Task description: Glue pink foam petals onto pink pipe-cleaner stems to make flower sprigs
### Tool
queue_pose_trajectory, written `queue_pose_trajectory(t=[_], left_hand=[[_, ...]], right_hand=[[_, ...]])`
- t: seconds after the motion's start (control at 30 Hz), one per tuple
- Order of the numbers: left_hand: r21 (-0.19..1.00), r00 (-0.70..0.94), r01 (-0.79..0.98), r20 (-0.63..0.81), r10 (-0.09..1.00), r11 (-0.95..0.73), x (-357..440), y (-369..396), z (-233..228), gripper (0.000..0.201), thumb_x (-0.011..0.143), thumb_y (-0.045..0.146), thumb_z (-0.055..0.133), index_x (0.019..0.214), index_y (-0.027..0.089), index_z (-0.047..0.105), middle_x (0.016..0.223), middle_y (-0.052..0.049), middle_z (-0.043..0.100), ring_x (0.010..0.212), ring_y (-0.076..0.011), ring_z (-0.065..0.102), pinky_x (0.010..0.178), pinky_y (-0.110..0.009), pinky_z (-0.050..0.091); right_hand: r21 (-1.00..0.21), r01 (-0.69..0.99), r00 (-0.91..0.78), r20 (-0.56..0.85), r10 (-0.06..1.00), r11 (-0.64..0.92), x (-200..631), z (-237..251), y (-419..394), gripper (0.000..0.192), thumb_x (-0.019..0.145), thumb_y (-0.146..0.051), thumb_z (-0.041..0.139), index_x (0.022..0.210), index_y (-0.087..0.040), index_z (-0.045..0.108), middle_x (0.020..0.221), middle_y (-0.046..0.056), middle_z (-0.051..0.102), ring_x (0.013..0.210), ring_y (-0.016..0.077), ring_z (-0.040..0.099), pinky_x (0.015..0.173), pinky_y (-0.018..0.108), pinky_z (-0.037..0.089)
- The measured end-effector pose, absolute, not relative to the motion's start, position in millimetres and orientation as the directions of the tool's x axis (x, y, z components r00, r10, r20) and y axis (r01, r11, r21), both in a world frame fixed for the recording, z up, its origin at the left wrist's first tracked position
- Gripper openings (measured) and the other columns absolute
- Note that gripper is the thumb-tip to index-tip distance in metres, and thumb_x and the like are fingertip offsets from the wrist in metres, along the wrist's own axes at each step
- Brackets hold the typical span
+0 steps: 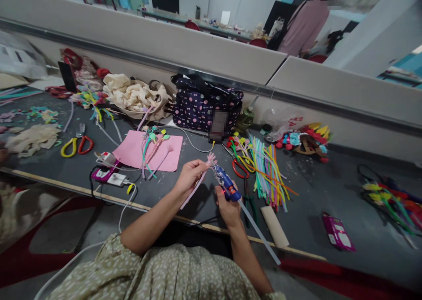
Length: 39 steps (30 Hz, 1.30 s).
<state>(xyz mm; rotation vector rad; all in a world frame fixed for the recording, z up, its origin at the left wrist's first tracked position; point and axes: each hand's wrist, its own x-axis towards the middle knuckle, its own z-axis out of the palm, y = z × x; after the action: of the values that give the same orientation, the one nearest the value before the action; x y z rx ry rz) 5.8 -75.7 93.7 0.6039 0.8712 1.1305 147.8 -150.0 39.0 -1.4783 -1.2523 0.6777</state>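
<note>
My left hand (191,177) pinches a pink pipe-cleaner flower (211,158) near its bloom, and the pale stem hangs down past my fingers. A blue hot glue gun (225,182) is gripped in my right hand (229,210), its tip close to the bloom. From the back of the gun a long translucent glue stick (259,231) sticks out toward the table's front edge. Left of my hands lies a pink sheet (171,148) with several finished pipe-cleaner flowers (154,144) on it.
Right of my hands lie a bundle of coloured pipe cleaners (267,170), red-handled scissors (240,169) and a beige roll (274,226). A polka-dot bag (204,104) stands against the partition. Yellow-and-red-handled scissors (78,144) and a purple power strip (108,175) lie left. A person (306,25) stands beyond.
</note>
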Motion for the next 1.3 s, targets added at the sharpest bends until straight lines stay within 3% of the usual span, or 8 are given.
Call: queue_pose_trajectory(t=[1.13,1.3], left_hand=[[0.789,0.17,-0.519,-0.283,0.944,0.33,8,-79,101,0.034,0.058,0.033,0.085,0.057,0.014,0.058,0.043,0.007,0.037,0.04,-0.0032,0.028,0.043,-0.02,0.019],[0.797,0.161,-0.505,-0.289,0.944,0.33,8,-79,100,0.033,0.058,0.034,0.085,0.059,0.014,0.059,0.045,0.006,0.042,0.04,-0.0034,0.031,0.043,-0.019,0.021]], right_hand=[[-0.941,0.333,0.287,0.157,0.945,0.055,146,51,-152,0.033,0.082,-0.052,0.063,0.081,-0.02,0.056,0.054,-0.005,0.052,0.046,0.0111,0.048,0.046,0.022,0.041],[-0.944,0.324,0.299,0.16,0.941,0.058,147,47,-152,0.033,0.082,-0.052,0.064,0.082,-0.02,0.057,0.055,-0.004,0.055,0.046,0.0116,0.049,0.046,0.023,0.041]])
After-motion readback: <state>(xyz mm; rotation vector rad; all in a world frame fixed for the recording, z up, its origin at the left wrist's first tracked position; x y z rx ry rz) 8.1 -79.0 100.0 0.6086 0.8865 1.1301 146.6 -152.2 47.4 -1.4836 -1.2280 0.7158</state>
